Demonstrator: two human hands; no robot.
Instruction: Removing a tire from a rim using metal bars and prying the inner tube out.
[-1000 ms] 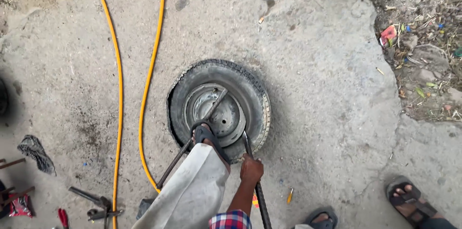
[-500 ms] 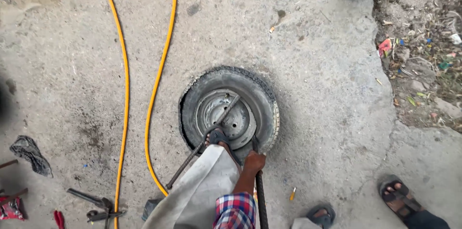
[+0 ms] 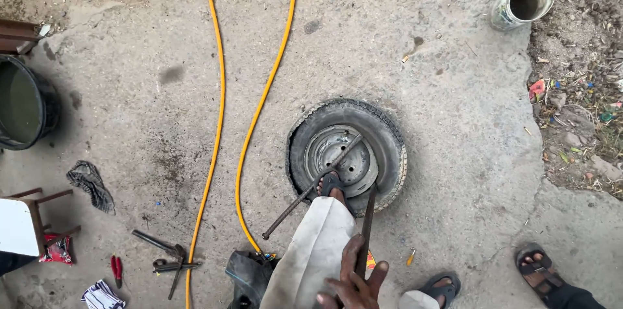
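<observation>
One tyre [image 3: 346, 156] on steel rim, lying flat on concrete ground [image 3: 454, 121], approx. centre of view. Two tyre levers engaged: lever A [image 3: 366, 231] runs from the near edge of the tyre up to the right hand [image 3: 354, 280], whose fingers are spread and curled round the shaft top; lever B [image 3: 311, 185] lies slantwise across the rim, its far end out past the tyre's near-left side. Sandalled foot [image 3: 332, 185] plus pale trouser leg press on the rim's near side. Left hand: not in view. Progress, est.: bead prised at the near edge only; tyre otherwise on the rim, so most of the levering is left. Left of tyre: two yellow hoses [image 3: 217, 108], pliers and hand tools [image 3: 162, 257], rag [image 3: 91, 182], dark tub [image 3: 23, 101]. Far right of tyre: metal can [image 3: 522, 4]. Near right: another person's sandalled foot [image 3: 538, 270].
</observation>
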